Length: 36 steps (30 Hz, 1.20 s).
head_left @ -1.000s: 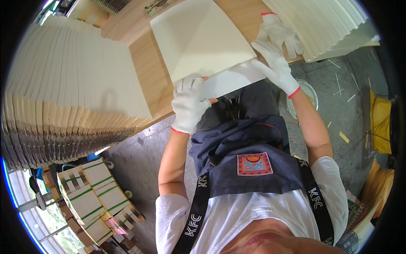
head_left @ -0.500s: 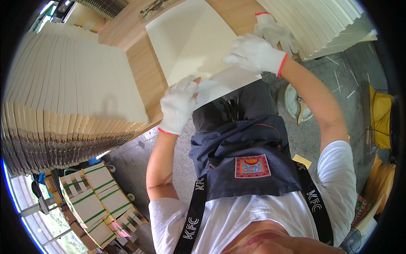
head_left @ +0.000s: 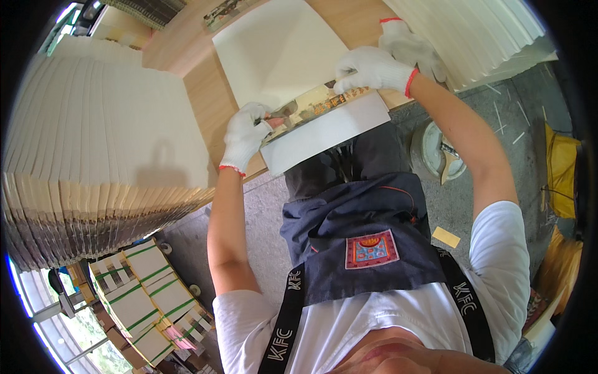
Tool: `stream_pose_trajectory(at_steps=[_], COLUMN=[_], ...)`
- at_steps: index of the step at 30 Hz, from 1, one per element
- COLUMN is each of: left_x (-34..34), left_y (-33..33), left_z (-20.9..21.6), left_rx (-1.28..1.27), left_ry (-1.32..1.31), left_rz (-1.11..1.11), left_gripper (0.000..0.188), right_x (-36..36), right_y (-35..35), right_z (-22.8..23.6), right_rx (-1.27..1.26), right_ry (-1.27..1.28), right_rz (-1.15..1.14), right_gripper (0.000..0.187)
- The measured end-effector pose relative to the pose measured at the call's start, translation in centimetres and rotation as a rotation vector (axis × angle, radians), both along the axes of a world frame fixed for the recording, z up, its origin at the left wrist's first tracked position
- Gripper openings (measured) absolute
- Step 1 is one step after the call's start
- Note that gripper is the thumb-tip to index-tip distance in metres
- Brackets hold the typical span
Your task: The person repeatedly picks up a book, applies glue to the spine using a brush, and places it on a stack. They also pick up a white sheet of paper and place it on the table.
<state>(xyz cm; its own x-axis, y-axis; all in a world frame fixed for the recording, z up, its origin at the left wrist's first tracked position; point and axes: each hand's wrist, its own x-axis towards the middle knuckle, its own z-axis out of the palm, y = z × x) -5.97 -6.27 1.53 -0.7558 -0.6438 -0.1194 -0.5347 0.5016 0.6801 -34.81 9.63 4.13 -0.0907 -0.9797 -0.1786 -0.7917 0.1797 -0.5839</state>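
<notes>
"Two gloved hands are at the near side of the desk (head_left: 208,90). Where are the edges?"

"A cream sheet (head_left: 280,50) lies ahead, and the printed band (head_left: 321,106) runs along its near edge, between the hands. Whether it is a separate strip or a folded margin, I can't tell. Closer in, a white sheet (head_left: 330,134) juts past the desk's edge above the lap."

"And each grip?"

"The left hand (head_left: 245,134), bare fingertips poking out, pinches the band's left end. The right hand (head_left: 371,70) has its fingers bent in narrow over the other end; I can't tell if they close on it."

"Any open room?"

"Bare wood shows left of the cream sheet, up to a tall paper stack (head_left: 106,124), and more beyond its right edge."

"What stands in the way on the right?"

"A spare glove (head_left: 411,50) just beyond the right hand, then another pale stack (head_left: 479,34). Below the desk, a round tub (head_left: 425,157) stands near the right forearm."

"And the room?"

"Wood-grained desk, grey floor (head_left: 265,218) with a yellow slip (head_left: 446,237) and pale slivers, and strapped bundles (head_left: 140,296) lower left."
</notes>
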Motion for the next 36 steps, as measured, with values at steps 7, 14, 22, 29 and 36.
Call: stream_pose_trajectory(at_steps=[7, 14, 22, 29, 36], left_x=[-0.1, -1.7, -9.3, -12.8, -12.5], left_y=[0.1, -0.1, -1.5, -1.0, -4.4], left_z=[0.5, 2.9, 6.5, 7.3, 3.0], left_rx=[0.011, -0.222, -0.603, -0.273, -0.151], left_ry=[-0.098, -0.276, -0.629, -0.839, -0.801], left_rz=[0.037, -0.168, -1.003, -0.969, -0.888], left_gripper=[0.038, 0.054, 0.097, 0.084, 0.085], right_x=[0.1, 0.5, 0.5, -3.2, -4.9], right_y=[0.5, 0.9, 0.6, 3.8, 5.9], right_z=[-2.8, -2.8, -3.8, -3.3, -2.4], right_rx=[-0.178, -0.195, -0.290, -0.647, -0.515], right_ry=[-0.011, -0.074, -0.008, 0.834, 0.435], right_rz=[-0.026, -0.080, -0.054, -0.143, -0.364], right_gripper=[0.035, 0.034, 0.029, 0.027, 0.027])
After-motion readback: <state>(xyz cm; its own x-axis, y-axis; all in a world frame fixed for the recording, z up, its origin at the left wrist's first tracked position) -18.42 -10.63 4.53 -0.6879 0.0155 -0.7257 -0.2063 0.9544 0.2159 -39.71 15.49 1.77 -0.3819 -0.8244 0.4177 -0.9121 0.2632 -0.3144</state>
